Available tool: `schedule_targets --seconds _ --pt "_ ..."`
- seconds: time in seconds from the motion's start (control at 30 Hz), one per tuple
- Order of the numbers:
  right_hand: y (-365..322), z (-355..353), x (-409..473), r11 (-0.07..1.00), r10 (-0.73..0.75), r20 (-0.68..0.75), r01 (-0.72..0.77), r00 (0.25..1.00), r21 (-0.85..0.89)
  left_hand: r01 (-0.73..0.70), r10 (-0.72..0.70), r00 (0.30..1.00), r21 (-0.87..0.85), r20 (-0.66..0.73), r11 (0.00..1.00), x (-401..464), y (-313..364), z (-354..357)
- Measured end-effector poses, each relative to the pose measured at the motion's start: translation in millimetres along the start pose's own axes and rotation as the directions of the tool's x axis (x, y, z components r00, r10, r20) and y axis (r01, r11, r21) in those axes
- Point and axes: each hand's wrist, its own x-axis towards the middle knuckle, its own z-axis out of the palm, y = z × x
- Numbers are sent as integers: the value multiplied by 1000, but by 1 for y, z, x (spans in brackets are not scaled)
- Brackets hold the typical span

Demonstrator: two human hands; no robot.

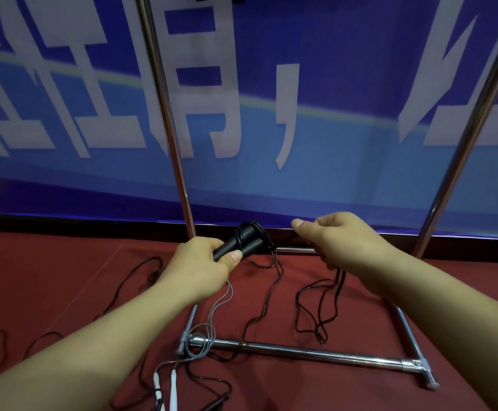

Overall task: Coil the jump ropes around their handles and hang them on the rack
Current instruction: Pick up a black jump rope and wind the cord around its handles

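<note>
Here the black handles (242, 243) lie together in the left hand (203, 265), its fingers curled tight round their near end and the thumb pressed along the top. Their long axis runs from the palm up and to the right, away from the person, with the flared far ends pointing toward the blue banner (330, 84). A few turns of black rope (319, 307) ring those far ends. The right hand (342, 241) is just beside them, fingers closed in a pinch on the rope, which drops from that hand in loose loops onto the red floor (64, 277). Both hands hover above the chrome rack (316, 353), whose base bars lie on the floor and whose uprights rise either side. A grey rope with white handles (164, 387) lies near the rack's left foot.
</note>
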Motion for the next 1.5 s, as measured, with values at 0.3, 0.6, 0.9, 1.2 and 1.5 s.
schedule_targets --seconds 0.3,0.6,0.9,1.2,1.5 --pt "4 -5 -4 982 -163 -34 158 986 -99 -51 30 978 99 208 994 -5 4 1" --pt "11 1 1 903 -359 -13 343 933 -258 -225 155 897 125 414 966 -12 21 3" --pt "19 0 2 907 -260 11 248 966 -341 -366 279 824 86 493 927 -19 22 4" --pt "20 2 6 943 -207 50 212 977 -258 -348 321 776 -57 543 936 -26 25 -3" --pt "11 -5 6 976 -86 39 77 996 202 -169 450 734 -506 509 846 -35 38 -15"
